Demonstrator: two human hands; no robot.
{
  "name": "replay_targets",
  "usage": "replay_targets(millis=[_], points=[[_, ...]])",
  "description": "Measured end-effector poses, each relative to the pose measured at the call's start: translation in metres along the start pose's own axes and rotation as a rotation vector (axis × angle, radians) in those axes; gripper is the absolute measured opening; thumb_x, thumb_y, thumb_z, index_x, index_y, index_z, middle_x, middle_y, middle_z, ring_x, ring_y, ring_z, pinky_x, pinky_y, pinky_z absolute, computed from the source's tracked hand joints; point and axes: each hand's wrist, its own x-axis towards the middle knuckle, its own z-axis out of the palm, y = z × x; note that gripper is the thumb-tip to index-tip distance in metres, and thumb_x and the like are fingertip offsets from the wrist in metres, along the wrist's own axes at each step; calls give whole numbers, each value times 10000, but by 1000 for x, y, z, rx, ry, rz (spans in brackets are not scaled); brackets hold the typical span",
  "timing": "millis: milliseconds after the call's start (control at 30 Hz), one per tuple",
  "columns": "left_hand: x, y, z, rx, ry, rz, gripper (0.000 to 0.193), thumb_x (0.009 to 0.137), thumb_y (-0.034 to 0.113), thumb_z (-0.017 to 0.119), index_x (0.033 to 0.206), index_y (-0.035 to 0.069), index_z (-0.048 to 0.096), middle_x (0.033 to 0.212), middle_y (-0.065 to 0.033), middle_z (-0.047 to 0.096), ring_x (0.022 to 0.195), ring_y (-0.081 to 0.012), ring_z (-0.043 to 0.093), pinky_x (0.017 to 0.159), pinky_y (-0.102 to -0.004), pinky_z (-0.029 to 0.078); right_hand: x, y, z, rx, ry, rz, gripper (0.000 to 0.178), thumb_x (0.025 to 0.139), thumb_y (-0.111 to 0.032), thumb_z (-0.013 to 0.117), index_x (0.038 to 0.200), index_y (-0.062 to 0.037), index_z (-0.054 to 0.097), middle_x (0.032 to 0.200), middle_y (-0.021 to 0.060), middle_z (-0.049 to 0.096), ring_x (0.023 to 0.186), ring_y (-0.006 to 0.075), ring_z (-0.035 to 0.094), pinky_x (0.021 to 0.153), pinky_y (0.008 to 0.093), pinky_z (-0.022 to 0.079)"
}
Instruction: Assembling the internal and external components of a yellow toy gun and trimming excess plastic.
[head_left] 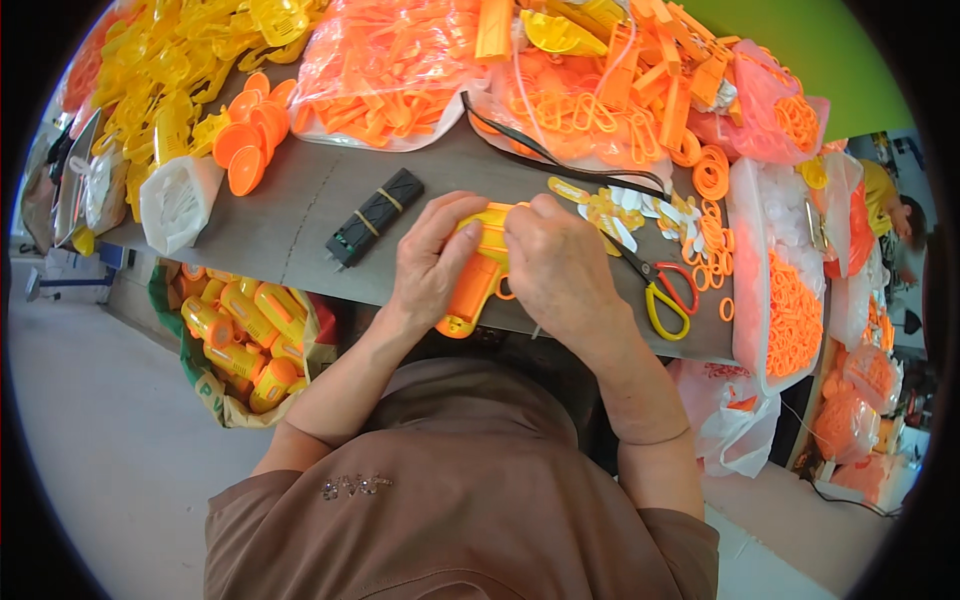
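Observation:
Over the near edge of the table I have a hollow orange-and-yellow plastic housing (468,296), tilted, its open inside facing up. My left hand (432,258) wraps round its left side, thumb lying on the yellow upper part. At its upper right, my right hand (562,268) is closed, fingertips pressed against the housing. What those fingers pinch is hidden behind the knuckles. An orange ring (506,288) shows beside the housing under the right hand. Just right of that hand lie scissors (652,290) with one red and one yellow handle loop.
A black block with rubber bands (376,218) lies left of my hands. Orange cups (246,150), yellow parts (165,60) and bagged orange pieces (390,70) crowd the back. A tub of orange rings (793,310) stands right. A bag of yellow bodies (250,335) sits lower left.

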Motion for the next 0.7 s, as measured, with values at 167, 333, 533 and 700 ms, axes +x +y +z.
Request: replay_targets(millis=[167, 333, 533, 700], points=[[-3, 1, -5, -12, -24, -13, 242, 913, 84, 546, 1129, -20, 583, 1164, -143, 567, 1051, -213, 555, 907, -279, 421, -12, -2, -2, 66, 147, 27, 89, 827, -66, 597, 892, -5, 597, 772, 134, 546, 676, 322, 578, 596, 393, 476], [-9, -1, -18, -132, -30, -139, 282, 946, 112, 524, 1188, -31, 535, 1172, -107, 549, 1081, -166, 514, 946, -265, 385, -42, 76, -33, 83, 343, 325, 187, 795, -88, 660, 952, -8, 600, 821, 121, 544, 713, 274, 563, 643, 374, 456], [-10, 0, -18, -122, -21, -140, 296, 958, 144, 519, 1195, -33, 528, 1160, -99, 550, 1064, -155, 513, 938, -259, 387, -91, 110, -12, -311, 207, 275, 245, 742, -65, 694, 956, -23, 581, 940, 112, 546, 891, 302, 506, 782, 395, 398], [-10, 0, -17, -85, -17, -106, 298, 956, 152, 523, 1187, -36, 531, 1162, -107, 551, 1061, -160, 515, 938, -262, 390, -107, 118, -12, -303, 245, 145, 234, 738, -50, 685, 938, -19, 568, 951, 116, 549, 888, 296, 505, 786, 397, 391]])
